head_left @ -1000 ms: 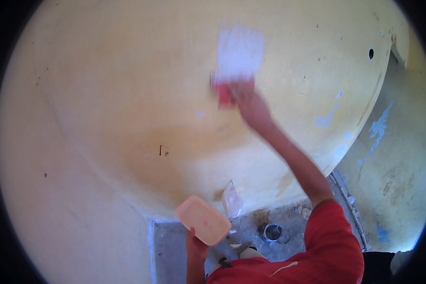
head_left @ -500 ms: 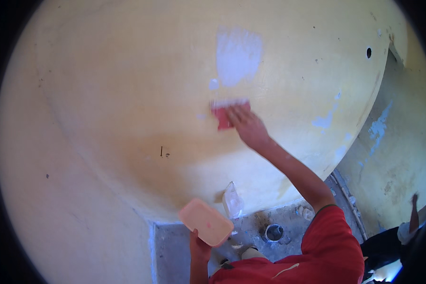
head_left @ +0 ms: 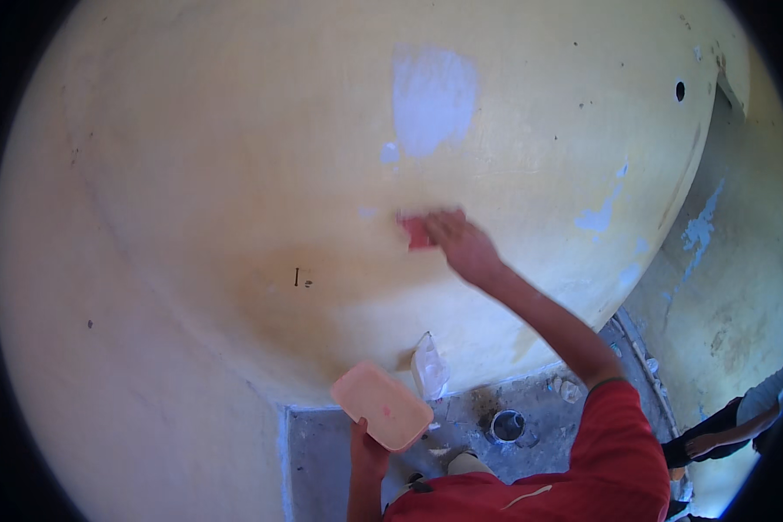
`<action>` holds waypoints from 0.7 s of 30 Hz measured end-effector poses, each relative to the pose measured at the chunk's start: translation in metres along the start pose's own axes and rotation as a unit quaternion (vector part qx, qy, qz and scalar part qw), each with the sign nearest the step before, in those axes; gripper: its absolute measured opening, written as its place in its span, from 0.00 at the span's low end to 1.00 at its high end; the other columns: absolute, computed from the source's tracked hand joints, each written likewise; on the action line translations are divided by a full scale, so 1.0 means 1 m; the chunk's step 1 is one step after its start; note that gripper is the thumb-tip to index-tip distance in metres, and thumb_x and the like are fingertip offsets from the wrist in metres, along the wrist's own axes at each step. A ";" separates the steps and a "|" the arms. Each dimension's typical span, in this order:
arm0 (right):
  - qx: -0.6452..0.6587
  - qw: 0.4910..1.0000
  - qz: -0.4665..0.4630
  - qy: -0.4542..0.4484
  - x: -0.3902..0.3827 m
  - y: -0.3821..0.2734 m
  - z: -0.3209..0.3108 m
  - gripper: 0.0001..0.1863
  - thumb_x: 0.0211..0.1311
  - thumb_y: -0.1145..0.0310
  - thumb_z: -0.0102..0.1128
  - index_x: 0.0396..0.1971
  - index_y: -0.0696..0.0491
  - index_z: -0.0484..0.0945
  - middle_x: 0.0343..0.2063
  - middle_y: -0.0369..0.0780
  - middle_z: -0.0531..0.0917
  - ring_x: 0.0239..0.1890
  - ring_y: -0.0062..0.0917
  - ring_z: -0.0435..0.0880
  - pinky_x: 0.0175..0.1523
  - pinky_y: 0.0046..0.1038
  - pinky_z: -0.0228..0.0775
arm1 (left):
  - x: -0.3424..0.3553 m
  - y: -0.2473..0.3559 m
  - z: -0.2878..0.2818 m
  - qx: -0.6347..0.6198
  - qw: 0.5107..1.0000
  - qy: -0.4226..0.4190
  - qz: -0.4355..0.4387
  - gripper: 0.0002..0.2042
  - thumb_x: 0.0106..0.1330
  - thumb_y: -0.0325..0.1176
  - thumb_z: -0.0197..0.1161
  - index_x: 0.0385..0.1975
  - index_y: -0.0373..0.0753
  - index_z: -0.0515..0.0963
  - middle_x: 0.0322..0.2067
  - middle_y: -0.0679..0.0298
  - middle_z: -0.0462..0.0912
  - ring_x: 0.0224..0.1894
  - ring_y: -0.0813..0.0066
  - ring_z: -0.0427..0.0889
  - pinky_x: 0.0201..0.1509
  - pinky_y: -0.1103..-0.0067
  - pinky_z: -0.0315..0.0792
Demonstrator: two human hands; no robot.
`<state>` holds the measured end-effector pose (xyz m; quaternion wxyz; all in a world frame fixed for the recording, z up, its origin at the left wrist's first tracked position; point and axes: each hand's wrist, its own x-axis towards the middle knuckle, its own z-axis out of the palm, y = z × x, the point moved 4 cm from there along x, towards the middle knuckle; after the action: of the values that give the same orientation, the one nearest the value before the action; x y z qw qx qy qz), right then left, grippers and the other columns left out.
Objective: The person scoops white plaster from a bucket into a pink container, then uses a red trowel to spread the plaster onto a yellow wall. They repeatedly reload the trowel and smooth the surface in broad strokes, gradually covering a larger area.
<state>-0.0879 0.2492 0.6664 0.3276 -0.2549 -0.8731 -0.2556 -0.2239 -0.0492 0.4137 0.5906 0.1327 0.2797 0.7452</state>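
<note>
My right hand (head_left: 468,248) grips a red putty scraper (head_left: 420,231) against the cream-coloured wall (head_left: 235,157), a little blurred by motion. Above it a large whitish patch (head_left: 433,100) of filler shows on the wall, with a smaller spot (head_left: 390,153) just beneath. Low down, my left hand (head_left: 367,450) holds a pinkish rectangular plastic tub (head_left: 383,405) by its near edge. The tub is tilted, and a small pink mark shows on its surface.
A white bag (head_left: 429,367) leans at the wall's foot. A bucket (head_left: 506,425) stands on the stained grey floor (head_left: 322,461). At the far right another person's arm (head_left: 731,435) is in view. A dark round hole (head_left: 680,90) and more whitish patches (head_left: 595,217) mark the wall.
My right hand and the scraper have moved slightly down and to the right along the wall. The tub has stayed nearly in place. At the right, the other person's arm has shifted lower.
</note>
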 end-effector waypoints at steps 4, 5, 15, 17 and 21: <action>-0.023 0.982 0.025 0.187 0.132 0.053 -0.117 0.23 0.61 0.80 0.46 0.58 0.58 0.71 0.55 0.50 0.77 0.58 0.43 0.76 0.60 0.39 0.72 | -0.008 0.004 0.002 0.014 0.999 0.025 0.016 0.34 0.70 0.48 0.56 0.70 0.35 0.56 0.65 0.55 0.69 0.66 0.55 0.70 0.68 0.57 0.66; -0.057 0.975 0.021 0.213 0.142 0.068 -0.125 0.23 0.61 0.80 0.46 0.58 0.58 0.71 0.56 0.50 0.77 0.58 0.44 0.76 0.60 0.39 0.72 | -0.001 0.003 0.008 0.015 1.000 0.018 0.016 0.34 0.70 0.48 0.56 0.70 0.36 0.56 0.65 0.55 0.69 0.66 0.55 0.70 0.68 0.57 0.66; -0.034 0.996 0.000 0.085 0.028 0.035 -0.031 0.23 0.62 0.77 0.49 0.58 0.58 0.71 0.59 0.48 0.75 0.64 0.38 0.73 0.66 0.40 0.68 | 0.000 -0.007 0.022 0.016 0.999 0.014 0.030 0.34 0.71 0.48 0.56 0.70 0.36 0.55 0.66 0.56 0.68 0.67 0.56 0.69 0.69 0.58 0.65; -0.029 0.989 0.023 0.143 0.105 0.065 -0.109 0.24 0.62 0.75 0.49 0.59 0.60 0.70 0.59 0.49 0.75 0.63 0.40 0.73 0.66 0.41 0.67 | 0.007 -0.011 0.038 0.020 0.999 -0.014 0.043 0.35 0.71 0.49 0.57 0.71 0.36 0.55 0.66 0.55 0.68 0.67 0.57 0.69 0.69 0.59 0.65; -0.154 0.981 -0.007 0.121 0.116 0.095 -0.107 0.26 0.61 0.73 0.50 0.60 0.64 0.69 0.61 0.52 0.72 0.63 0.44 0.71 0.66 0.41 0.67 | 0.024 -0.023 0.078 0.026 0.997 -0.006 0.074 0.36 0.70 0.49 0.59 0.70 0.37 0.55 0.66 0.56 0.67 0.67 0.58 0.69 0.69 0.59 0.66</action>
<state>-0.0587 0.2858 0.8446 0.3860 -0.2637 -0.7787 -0.4185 -0.1703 -0.0022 0.4604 0.5318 0.1723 0.2849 0.7786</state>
